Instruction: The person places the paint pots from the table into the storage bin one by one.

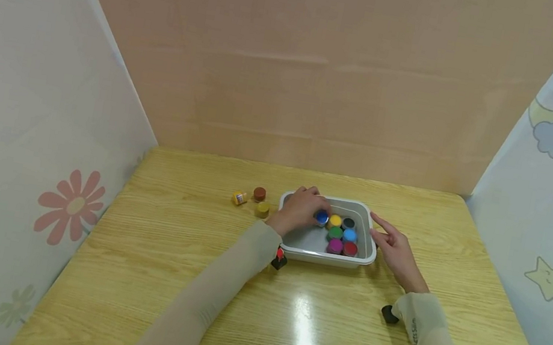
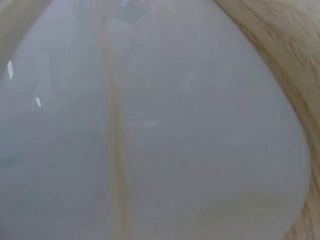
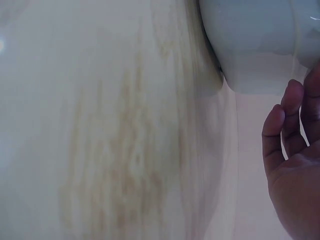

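My left hand (image 1: pixel 302 208) reaches over the left part of a white plastic tray (image 1: pixel 317 258) and pinches a small blue-lidded jar (image 1: pixel 321 217) inside it. Right of that jar stand several more little paint jars, among them a yellow one (image 1: pixel 335 221), a black one (image 1: pixel 348 223), a green one (image 1: pixel 335 233) and a purple one (image 1: pixel 334 246). My right hand (image 1: pixel 397 255) touches the tray's right rim with extended fingers. In the right wrist view, the fingers (image 3: pixel 292 112) are beside the tray's outer wall (image 3: pixel 255 55). Only the tray's pale wall fills most of the left wrist view.
Left of the tray, on the wooden table (image 1: pixel 159 250), are a brown-lidded jar (image 1: pixel 259 194), a dark-yellow-lidded jar (image 1: pixel 262 210) and a yellow labelled jar (image 1: pixel 240 197) lying on its side. A brown panel (image 1: pixel 324 83) rises behind the table, with white printed panels on both sides.
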Motion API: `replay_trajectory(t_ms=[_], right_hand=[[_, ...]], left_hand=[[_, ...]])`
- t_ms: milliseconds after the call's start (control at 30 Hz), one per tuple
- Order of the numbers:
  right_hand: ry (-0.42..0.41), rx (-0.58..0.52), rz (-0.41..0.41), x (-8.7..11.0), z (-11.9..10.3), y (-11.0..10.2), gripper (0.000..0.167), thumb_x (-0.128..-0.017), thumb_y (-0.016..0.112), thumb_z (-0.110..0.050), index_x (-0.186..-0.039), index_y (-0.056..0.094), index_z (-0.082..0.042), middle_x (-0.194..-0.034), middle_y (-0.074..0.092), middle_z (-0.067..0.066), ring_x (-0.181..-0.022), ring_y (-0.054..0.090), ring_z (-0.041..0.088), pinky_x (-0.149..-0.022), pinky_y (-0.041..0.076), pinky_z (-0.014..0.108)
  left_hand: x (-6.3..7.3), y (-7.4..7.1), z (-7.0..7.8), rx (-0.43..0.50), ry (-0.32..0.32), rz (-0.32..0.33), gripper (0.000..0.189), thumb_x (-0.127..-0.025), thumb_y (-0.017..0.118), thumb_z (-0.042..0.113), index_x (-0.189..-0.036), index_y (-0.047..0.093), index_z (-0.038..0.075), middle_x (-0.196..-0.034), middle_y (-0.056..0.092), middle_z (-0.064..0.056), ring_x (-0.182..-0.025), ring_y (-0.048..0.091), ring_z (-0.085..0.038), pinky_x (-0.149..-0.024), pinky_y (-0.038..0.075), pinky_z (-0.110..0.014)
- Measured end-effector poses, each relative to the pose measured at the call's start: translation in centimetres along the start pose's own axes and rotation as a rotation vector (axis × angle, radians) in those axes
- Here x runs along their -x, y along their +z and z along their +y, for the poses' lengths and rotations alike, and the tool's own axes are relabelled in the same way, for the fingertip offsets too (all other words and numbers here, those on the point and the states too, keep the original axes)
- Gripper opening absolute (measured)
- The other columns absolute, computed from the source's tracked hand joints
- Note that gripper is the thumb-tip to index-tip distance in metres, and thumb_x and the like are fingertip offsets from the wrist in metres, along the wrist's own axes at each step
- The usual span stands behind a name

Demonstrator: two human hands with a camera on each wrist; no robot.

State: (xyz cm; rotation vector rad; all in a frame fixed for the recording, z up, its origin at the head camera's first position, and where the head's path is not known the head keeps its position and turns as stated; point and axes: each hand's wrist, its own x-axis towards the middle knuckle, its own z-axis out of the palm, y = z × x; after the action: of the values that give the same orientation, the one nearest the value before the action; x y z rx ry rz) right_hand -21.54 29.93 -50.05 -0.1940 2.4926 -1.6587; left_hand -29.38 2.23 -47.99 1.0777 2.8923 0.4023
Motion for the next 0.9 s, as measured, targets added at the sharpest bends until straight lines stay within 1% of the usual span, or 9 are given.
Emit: replay_trajectory(t_ms=[167, 400, 600, 700, 800, 900], right_hand=[[0.004, 0.0, -0.001, -0.01, 0.11, -0.07, 0.059, -0.11, 0.053, -0.033, -0.163, 0.034, -0.018, -0.065, 0.06, 0.009, -0.053, 0.036, 0.012, -0.053, 0.036, 0.034], [0.009, 0.008, 0.002, 0.02, 0.07, -0.03, 0.059, -0.11, 0.053, -0.034, -0.163, 0.033, -0.019, -0.066, 0.061, 0.004, -0.057, 0.038, 0.012, -0.054, 0.037, 0.034], [-0.004, -0.004, 0.002, 0.06, 0.03, 0.02, 0.059, -0.109, 0.053, -0.033, -0.163, 0.034, -0.018, -0.064, 0.061, 0.005, -0.055, 0.037, 0.011, -0.053, 0.036, 0.035], [-0.001, -0.002, 0.0, 0.05, 0.04, 0.02, 0.059, -0.109, 0.053, -0.034, -0.163, 0.034, -0.018, -0.065, 0.06, 0.005, -0.056, 0.037, 0.012, -0.053, 0.036, 0.035], [0.005, 0.007, 0.0, 0.03, 0.05, -0.03, 0.059, -0.109, 0.053, -0.035, -0.163, 0.034, -0.019, -0.066, 0.061, 0.005, -0.06, 0.04, 0.014, -0.055, 0.037, 0.035], [0.001, 0.022, 0.004, 0.0, 0.07, -0.09, 0.058, -0.11, 0.052, -0.035, -0.163, 0.034, -0.02, -0.07, 0.065, 0.007, -0.069, 0.05, 0.012, -0.06, 0.041, 0.031]], left_hand=[[-0.07, 0.15, -0.08, -0.009, 0.005, -0.003, 0.031, -0.092, 0.08, 0.027, -0.122, 0.075, 0.029, -0.134, 0.07, 0.013, -0.12, 0.052, -0.014, -0.107, 0.04, -0.039], [-0.11, 0.12, 0.02, -0.023, -0.002, -0.017, 0.033, -0.092, 0.08, 0.028, -0.124, 0.074, 0.029, -0.136, 0.068, 0.013, -0.125, 0.052, -0.015, -0.111, 0.04, -0.041], [-0.08, 0.19, -0.05, -0.009, -0.002, -0.012, 0.033, -0.091, 0.081, 0.026, -0.124, 0.074, 0.029, -0.135, 0.069, 0.012, -0.124, 0.053, -0.015, -0.112, 0.039, -0.042], [-0.03, 0.05, 0.0, 0.001, -0.003, -0.01, 0.032, -0.091, 0.081, 0.024, -0.122, 0.075, 0.029, -0.134, 0.069, 0.012, -0.126, 0.053, -0.016, -0.115, 0.038, -0.043], [-0.01, -0.11, 0.05, -0.003, -0.004, -0.008, 0.032, -0.092, 0.081, 0.022, -0.122, 0.074, 0.029, -0.132, 0.07, 0.011, -0.128, 0.053, -0.017, -0.118, 0.037, -0.045], [0.03, -0.33, 0.06, -0.007, -0.005, 0.001, 0.036, -0.091, 0.081, 0.019, -0.125, 0.074, 0.03, -0.132, 0.069, 0.01, -0.131, 0.052, -0.018, -0.119, 0.037, -0.045]])
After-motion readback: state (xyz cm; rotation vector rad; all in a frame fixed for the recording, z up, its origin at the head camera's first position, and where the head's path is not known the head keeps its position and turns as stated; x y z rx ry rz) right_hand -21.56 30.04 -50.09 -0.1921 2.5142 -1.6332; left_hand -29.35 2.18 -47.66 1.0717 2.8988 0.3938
